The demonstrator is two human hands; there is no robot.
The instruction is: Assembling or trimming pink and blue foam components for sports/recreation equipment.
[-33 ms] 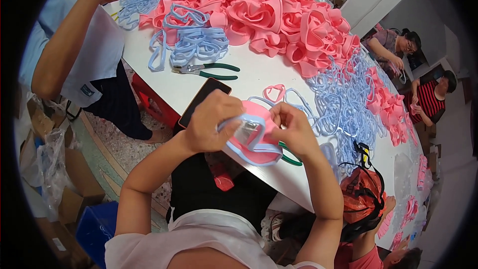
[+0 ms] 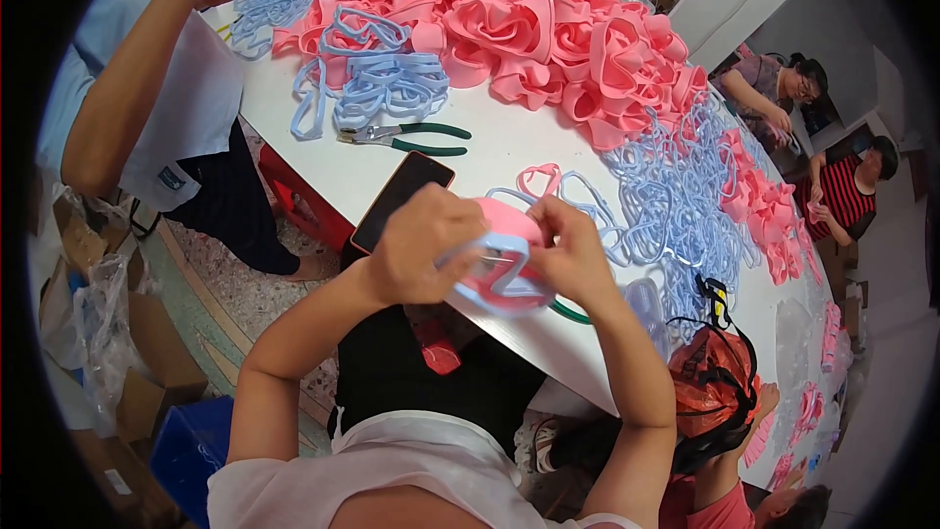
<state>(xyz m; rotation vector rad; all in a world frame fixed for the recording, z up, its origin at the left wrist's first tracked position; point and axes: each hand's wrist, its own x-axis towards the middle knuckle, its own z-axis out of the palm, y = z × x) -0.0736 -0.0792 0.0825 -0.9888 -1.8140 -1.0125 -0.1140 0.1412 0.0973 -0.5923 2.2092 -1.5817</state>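
Both hands meet over the near edge of the white worktop [image 2: 509,137], and everything here is placed from the dark phone [image 2: 401,201] that lies face up on it. Just right of the phone's near end, the left hand [image 2: 423,247] curls its fingers around a pink foam piece [image 2: 499,279] with a pale blue foam frame [image 2: 487,264] laid over it, gripping the left side. The right hand [image 2: 573,257], a little further right of the phone, pinches the same piece from its other side, fingers bent and pressed onto the foam. The piece is held just above the worktop's edge, tilted towards the person.

Just beyond the phone's far end lie green-handled pliers [image 2: 406,137]. Further beyond them sits a loose bunch of blue foam frames [image 2: 377,83], and past that a big heap of pink foam pieces [image 2: 539,24]. To the phone's right, past the hands, a tangle of blue frames [image 2: 676,201] spreads along the worktop, with one small pink heart outline [image 2: 539,176] near it. Left of the phone, another person's arm [image 2: 127,88] in a pale blue sleeve reaches over the worktop's far corner.
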